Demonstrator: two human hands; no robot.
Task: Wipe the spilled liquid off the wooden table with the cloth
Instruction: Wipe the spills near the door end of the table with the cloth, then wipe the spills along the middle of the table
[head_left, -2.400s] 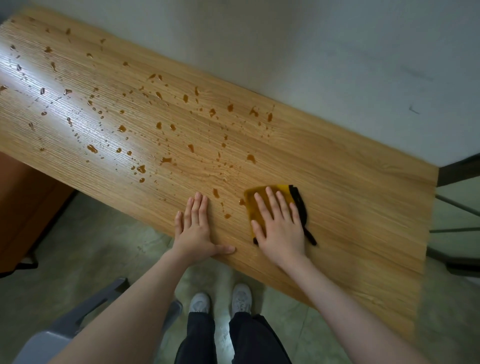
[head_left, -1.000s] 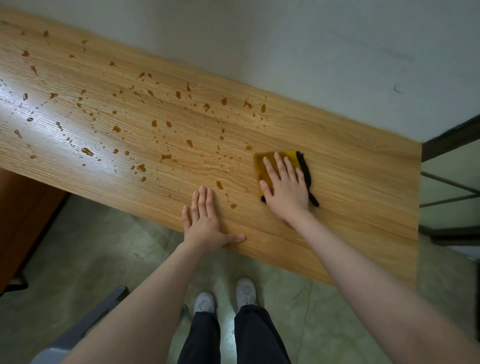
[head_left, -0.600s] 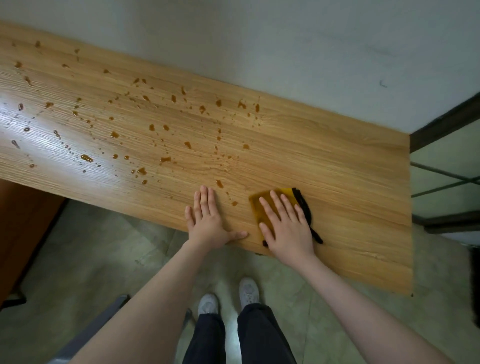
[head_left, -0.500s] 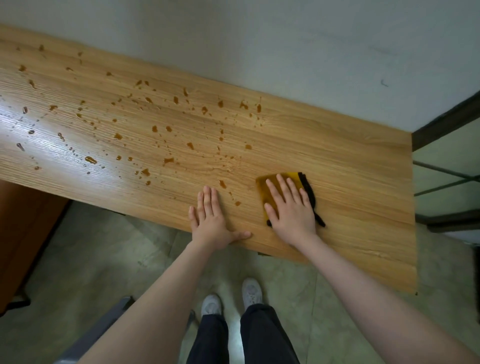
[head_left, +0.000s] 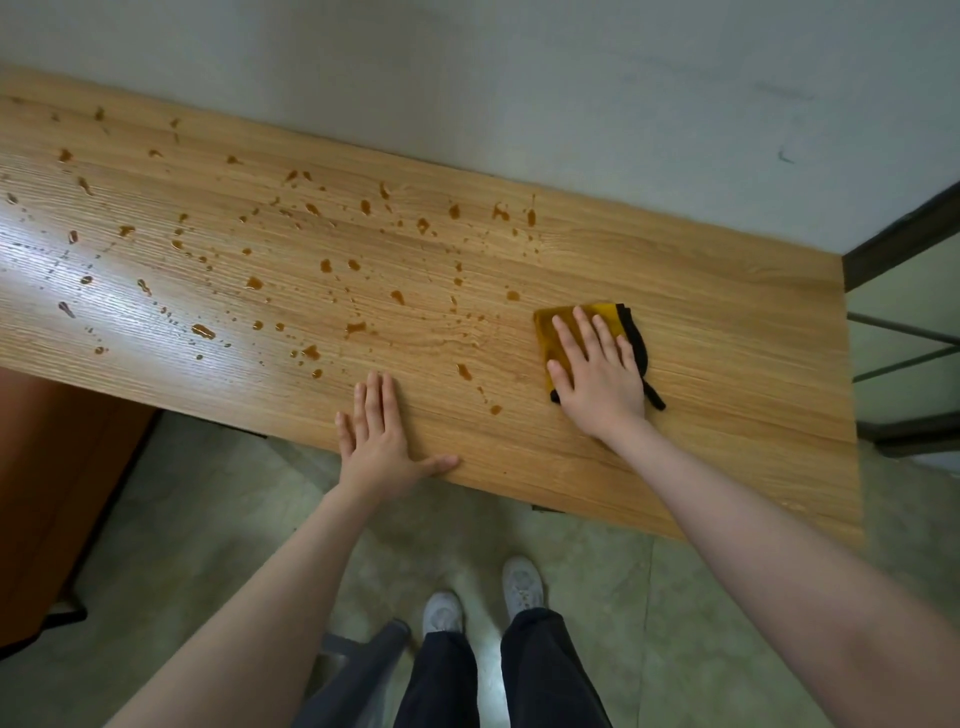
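**Right hand flat on the cloth, spill to its left**

The right hand (head_left: 597, 379) presses the cloth (head_left: 558, 332) onto the bench (head_left: 727, 332) with straight, slightly spread fingers; it does not grip it. The cloth is yellow with a black edge and lies on the right part of the bench, most of it under the palm. The left hand (head_left: 382, 441) rests flat near the bench's front edge, fingers straight, thumb out to the side, holding nothing. Brown drops (head_left: 327, 266) dot the wood from just beside the cloth to the far left. The bench stands against a pale wall (head_left: 519, 78). Below, white shoes (head_left: 522, 587) stand on a tiled floor (head_left: 208, 519).
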